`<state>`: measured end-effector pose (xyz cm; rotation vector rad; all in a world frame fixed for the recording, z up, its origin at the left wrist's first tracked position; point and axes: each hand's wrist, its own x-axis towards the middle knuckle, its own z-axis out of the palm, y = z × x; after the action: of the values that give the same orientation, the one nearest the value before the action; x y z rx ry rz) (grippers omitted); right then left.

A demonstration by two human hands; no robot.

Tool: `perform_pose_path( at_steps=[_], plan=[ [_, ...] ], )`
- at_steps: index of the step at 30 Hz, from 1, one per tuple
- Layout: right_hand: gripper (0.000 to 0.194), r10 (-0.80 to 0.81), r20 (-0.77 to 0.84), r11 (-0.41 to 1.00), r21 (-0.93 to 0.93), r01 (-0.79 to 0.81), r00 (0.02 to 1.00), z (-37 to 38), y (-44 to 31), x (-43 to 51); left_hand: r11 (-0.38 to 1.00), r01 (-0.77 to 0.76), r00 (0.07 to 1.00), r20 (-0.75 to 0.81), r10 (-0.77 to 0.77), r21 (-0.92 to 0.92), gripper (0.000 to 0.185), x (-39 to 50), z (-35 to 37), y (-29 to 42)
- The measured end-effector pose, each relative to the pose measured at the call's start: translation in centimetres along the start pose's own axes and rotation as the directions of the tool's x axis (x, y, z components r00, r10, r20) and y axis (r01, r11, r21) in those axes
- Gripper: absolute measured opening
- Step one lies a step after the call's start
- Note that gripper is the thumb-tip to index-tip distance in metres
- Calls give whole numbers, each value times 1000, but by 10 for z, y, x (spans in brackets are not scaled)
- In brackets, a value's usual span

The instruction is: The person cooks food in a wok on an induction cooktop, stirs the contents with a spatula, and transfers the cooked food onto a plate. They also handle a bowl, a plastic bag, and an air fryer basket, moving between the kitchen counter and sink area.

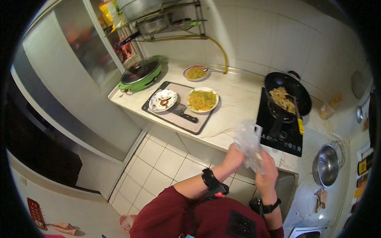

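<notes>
My left hand (234, 159) and my right hand (267, 174) both grip a crumpled clear plastic bag (248, 142) over the counter's front edge. Something pale sits in the bag by my right fingers; what it is cannot be told. Beyond my right hand, a black wok (300, 89) of pale cooked strips (282, 99) stands on a black induction cooktop (279, 136), a yellow-handled utensil (300, 125) leaning in it. Left of the bag, a cutting board (190, 128) carries a bowl of yellow-green shreds (202, 100), a patterned plate (157, 104) and a black-handled knife (189, 117).
A green electric pan (143, 80) with a glass lid stands at the counter's left end. Near the wall is a red-rimmed bowl (195, 78) with a spoon. A metal rack (178, 26) holds pots above. At right lie a steel bowl (326, 166) and a cloth (321, 199).
</notes>
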<state>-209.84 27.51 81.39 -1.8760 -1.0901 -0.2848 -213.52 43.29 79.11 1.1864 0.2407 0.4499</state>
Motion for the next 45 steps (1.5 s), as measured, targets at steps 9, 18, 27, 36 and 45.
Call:
perform_pose_path(
  at_steps=[9,18,27,36,45],
  plan=[
    [59,-325,431,946,153,287,842,110,-64,118,715,297,955,180,-237,-633,25,19,-182,60],
    [42,47,725,286,649,-704,687,209,-37,143,970,17,879,-467,101,243,22,21,-220,76],
    [39,-57,788,406,580,-707,613,285,-51,189,881,46,941,-276,-196,-470,49,2,-272,115],
    [42,56,815,287,540,-791,577,384,-97,248,924,-176,775,-627,-83,-341,42,71,-494,158],
    [28,461,761,488,212,-847,456,334,-65,225,837,538,388,-912,-135,105,55,136,-692,145]
  ],
)
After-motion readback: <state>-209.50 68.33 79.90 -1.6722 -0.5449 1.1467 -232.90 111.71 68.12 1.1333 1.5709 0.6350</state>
